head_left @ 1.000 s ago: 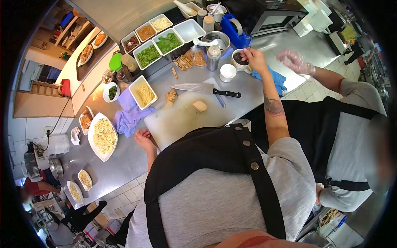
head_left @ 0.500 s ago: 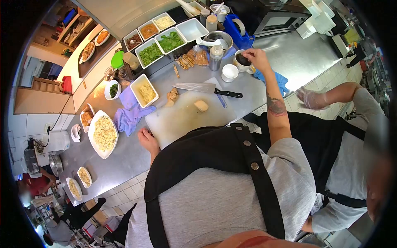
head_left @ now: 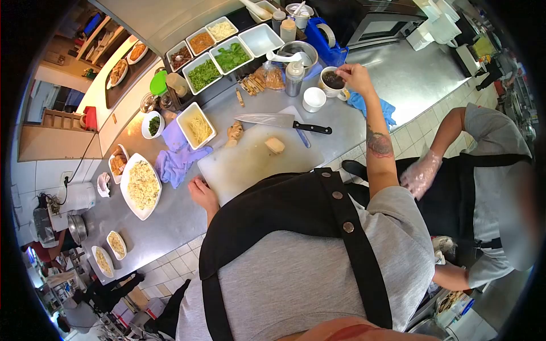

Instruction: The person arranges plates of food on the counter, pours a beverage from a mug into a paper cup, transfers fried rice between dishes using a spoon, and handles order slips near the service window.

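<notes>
Head cam, R hand (head_left: 354,78), fingertips pinched at rim of dark-filled mug (head_left: 333,79) on steel counter (head_left: 398,68), can't tell if gripping, L hand (head_left: 203,193) half-curled by cutting board (head_left: 239,170), grip unclear, chef's knife (head_left: 312,127) nr ginger root (head_left: 234,134).

The right hand (head_left: 355,78) is at the rim of a cup (head_left: 330,91) of dark stuff, its fingers bunched together. The left hand (head_left: 203,194) is by the edge of a pale board (head_left: 233,173). A yellow lump (head_left: 274,145) sits on the board, and a big knife (head_left: 284,121) with a black handle lies beyond it.
</notes>
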Demonstrator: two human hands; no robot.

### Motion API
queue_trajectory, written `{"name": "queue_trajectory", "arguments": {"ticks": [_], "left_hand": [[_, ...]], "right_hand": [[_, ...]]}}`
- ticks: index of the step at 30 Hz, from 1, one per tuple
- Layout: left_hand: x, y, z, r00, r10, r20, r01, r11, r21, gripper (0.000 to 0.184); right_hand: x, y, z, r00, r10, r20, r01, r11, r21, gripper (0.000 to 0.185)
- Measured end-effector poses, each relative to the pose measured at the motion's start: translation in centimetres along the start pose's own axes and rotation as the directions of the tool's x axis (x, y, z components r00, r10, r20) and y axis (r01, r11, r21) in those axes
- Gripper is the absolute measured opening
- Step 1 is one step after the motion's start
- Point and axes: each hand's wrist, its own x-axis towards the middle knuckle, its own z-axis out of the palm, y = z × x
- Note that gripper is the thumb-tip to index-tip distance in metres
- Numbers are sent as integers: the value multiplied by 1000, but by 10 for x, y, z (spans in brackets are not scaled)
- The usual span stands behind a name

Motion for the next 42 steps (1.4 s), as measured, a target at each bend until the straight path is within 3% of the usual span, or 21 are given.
{"name": "queue_trajectory", "arguments": {"ticks": [3, 6, 9, 12, 15, 18, 21, 24, 27, 30, 33, 36, 39, 42], "left_hand": [[0, -6, 3, 1000, 28, -5, -28, 999, 14, 23], [0, 3, 1, 1000, 16, 2, -16, 1000, 5, 23], [-1, 12, -1, 1000, -17, 0, 17, 999, -28, 23], [-1, 1, 1, 1000, -19, -17, 19, 999, -29, 23], [0, -1, 3, 1000, 22, -11, -22, 1000, 13, 23], [1, 2, 0, 1000, 25, -6, -24, 999, 24, 23], [0, -2, 1, 999, 43, -18, -43, 998, 36, 23], [0, 5, 1, 999, 46, -13, -45, 999, 28, 23], [0, 9, 1, 999, 39, -19, -39, 999, -1, 22], [0, 11, 1, 999, 29, -27, -29, 1000, -8, 22], [1, -1, 3, 997, 68, -26, -67, 997, 30, 22], [0, 2, 3, 997, 77, -30, -76, 997, 29, 23], [1, 2, 3, 998, 46, -30, -46, 999, 12, 23], [0, 4, 2, 998, 47, -31, -47, 999, 3, 23]], "right_hand": [[6, 7, 0, 958, -169, -231, 108, 961, -256, 16], [6, 5, 6, 926, -277, -258, 262, 961, -92, 15], [3, 8, 3, 1000, 5, 2, -5, 997, 73, 14], [9, 28, 0, 991, -96, -96, 81, 986, -147, 14], [4, 14, 6, 941, -245, -234, 235, 970, -69, 15], [3, 11, 0, 999, 32, 37, -35, 997, 70, 15], [9, 19, 0, 988, -23, -155, 3, 992, -125, 15], [4, 6, 2, 966, -150, -209, 148, 989, -24, 16], [4, 9, 0, 998, 46, 45, -52, 989, 136, 15], [9, 17, -4, 999, 3, -52, -8, 995, -97, 15], [9, 15, 8, 944, -191, -267, 157, 977, -144, 16], [4, 7, 2, 999, -52, -9, 52, 997, 51, 16], [7, 10, -8, 999, -20, 35, 24, 993, -119, 17], [11, 17, 7, 940, -209, -269, 175, 974, -146, 14]]}}
